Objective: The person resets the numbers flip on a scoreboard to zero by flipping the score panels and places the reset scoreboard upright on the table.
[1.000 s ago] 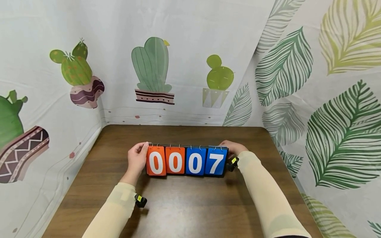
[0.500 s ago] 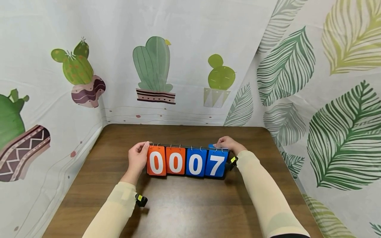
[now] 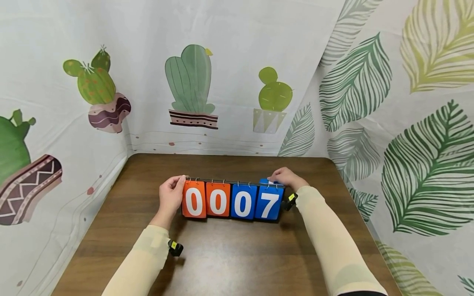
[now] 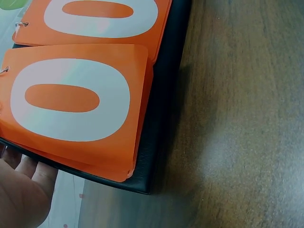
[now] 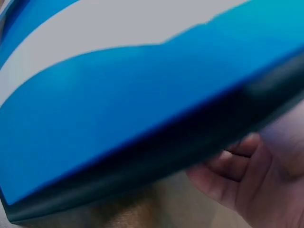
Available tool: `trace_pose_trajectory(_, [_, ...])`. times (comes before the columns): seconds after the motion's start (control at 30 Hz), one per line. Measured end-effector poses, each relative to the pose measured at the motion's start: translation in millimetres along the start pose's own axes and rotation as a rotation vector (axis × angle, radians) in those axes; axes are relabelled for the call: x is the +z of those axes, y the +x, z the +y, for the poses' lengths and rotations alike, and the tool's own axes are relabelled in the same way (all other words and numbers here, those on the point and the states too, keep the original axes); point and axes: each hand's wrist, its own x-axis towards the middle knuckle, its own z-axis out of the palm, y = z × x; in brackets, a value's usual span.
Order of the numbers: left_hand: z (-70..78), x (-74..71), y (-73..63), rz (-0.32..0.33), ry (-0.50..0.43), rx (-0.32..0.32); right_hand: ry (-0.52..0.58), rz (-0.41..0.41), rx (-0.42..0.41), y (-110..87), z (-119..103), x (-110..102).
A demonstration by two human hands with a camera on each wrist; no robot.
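Observation:
A flip scoreboard [image 3: 231, 200] stands on the table, reading 0 0 on orange cards and 0 7 on blue ones, all hung from metal rings. My left hand [image 3: 171, 197] grips its left end, thumb at the top corner and fingers behind, as the left wrist view shows beside an orange card [image 4: 114, 128]. At the top right, my right hand [image 3: 290, 179] pinches a blue number card [image 3: 263, 181] that sticks up behind the board's top edge. Most of that card is hidden by the board. In the right wrist view, the right hand's curled fingers [image 5: 218, 183] lie behind the black backing [image 5: 156, 166].
The brown wooden table [image 3: 226, 263] runs back to a white cloth [image 3: 237, 49] printed with cacti. On the right hangs another cloth [image 3: 418, 164] with leaf prints. A small black camera [image 3: 175, 248] sits at the left wrist, another camera [image 3: 289, 202] at the right.
My right hand has risen from behind the board's right end to its top edge, and a blue card now shows above that edge. The left hand keeps its hold.

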Motion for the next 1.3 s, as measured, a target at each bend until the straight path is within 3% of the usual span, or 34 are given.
trace_pose_trajectory(0.27, [2.3,0.2,-0.4,0.001,0.025,-0.017,0.3,-0.074,0.091,-5.1,-6,-18])
trace_pose_trajectory(0.57, [5.0,1.6,1.4,-0.001,0.031,-0.001,0.556,-0.043,0.071,-9.5,-27,-52])
trace_pose_trajectory(1.0, [4.4,2.1,4.5,-0.008,0.039,-0.018,0.652,-0.083,-0.078,-27.2,-69,-84])
trace_pose_trajectory(1.3, [4.5,1.9,4.1,-0.014,0.027,-0.026,0.664,-0.147,-0.149,-50.7,-82,-93])
